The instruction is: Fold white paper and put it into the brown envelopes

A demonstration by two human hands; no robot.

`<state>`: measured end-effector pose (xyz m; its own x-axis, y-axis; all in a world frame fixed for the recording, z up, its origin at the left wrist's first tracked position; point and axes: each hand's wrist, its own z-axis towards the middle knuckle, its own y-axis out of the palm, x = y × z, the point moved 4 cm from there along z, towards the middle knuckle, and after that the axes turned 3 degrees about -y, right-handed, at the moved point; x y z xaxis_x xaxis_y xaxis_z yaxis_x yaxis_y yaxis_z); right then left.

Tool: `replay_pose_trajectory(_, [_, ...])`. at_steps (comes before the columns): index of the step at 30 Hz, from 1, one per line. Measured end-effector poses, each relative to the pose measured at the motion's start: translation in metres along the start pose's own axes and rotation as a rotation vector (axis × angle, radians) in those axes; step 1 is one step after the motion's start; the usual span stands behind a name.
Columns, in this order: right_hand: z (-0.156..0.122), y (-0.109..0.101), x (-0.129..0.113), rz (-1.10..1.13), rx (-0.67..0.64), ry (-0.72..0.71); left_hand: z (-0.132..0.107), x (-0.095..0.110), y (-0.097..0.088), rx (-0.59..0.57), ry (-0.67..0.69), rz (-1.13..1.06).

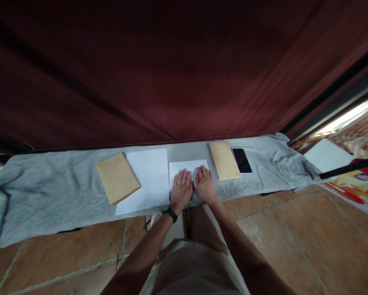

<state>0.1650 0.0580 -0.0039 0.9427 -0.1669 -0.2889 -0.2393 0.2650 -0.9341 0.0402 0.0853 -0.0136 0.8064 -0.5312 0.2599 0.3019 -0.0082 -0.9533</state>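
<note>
My left hand (181, 189) lies flat, fingers stretched out, on a small folded white sheet (184, 167) spread on a grey cloth (48, 192). A black band sits on that wrist. Beside it, my right hand (205, 182) also presses flat on the same sheet, fingers together and extended. Neither hand grips anything. A larger white paper (147, 176) lies just left of the hands. A brown envelope (116, 177) overlaps its left edge. Another brown envelope (223, 159) rests to the right of the hands.
A black phone (241, 160) lies right of the second envelope. A dark red curtain (171, 69) hangs behind the cloth. Tiled floor (294, 237) lies in front. A white sheet (327, 155) and a colourful printed mat (356, 188) are at far right.
</note>
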Motion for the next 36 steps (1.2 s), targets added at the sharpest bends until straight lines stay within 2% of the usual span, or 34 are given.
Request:
replay_pose_trajectory(3, [0.018, 0.001, -0.013, 0.042, -0.019, -0.078, 0.0, 0.0, 0.002, -0.016, 0.021, 0.028])
replay_pose_trajectory(7, [0.035, 0.013, -0.033, 0.08, -0.052, -0.206, 0.0, 0.0, 0.004, -0.053, 0.072, 0.081])
replay_pose_trajectory(9, [0.037, 0.018, -0.032, 0.07, -0.039, -0.222, 0.0, 0.0, 0.004, -0.05, 0.072, 0.093])
replay_pose_trajectory(12, [0.036, 0.019, -0.017, 0.045, 0.002, -0.217, 0.0, -0.001, 0.004, -0.025, 0.044, 0.1])
replay_pose_trajectory(16, [0.033, 0.014, 0.014, -0.005, 0.057, -0.152, 0.002, -0.002, 0.004, 0.002, -0.007, 0.098])
replay_pose_trajectory(19, [0.028, 0.011, 0.025, -0.044, 0.094, -0.103, 0.004, -0.001, 0.004, 0.007, -0.071, 0.098])
replay_pose_trajectory(24, [0.005, 0.005, 0.023, -0.052, 0.139, -0.004, 0.004, 0.003, 0.002, 0.032, -0.168, 0.101])
replay_pose_trajectory(28, [-0.01, -0.009, 0.022, -0.051, 0.099, 0.164, 0.003, 0.006, 0.0, 0.03, -0.171, 0.096])
replay_pose_trajectory(32, [-0.005, -0.024, 0.025, -0.101, 0.064, 0.323, 0.003, 0.007, -0.003, 0.023, -0.179, 0.088])
replay_pose_trajectory(36, [0.004, -0.03, 0.027, -0.15, 0.105, 0.356, 0.003, 0.008, -0.006, 0.026, -0.178, 0.087])
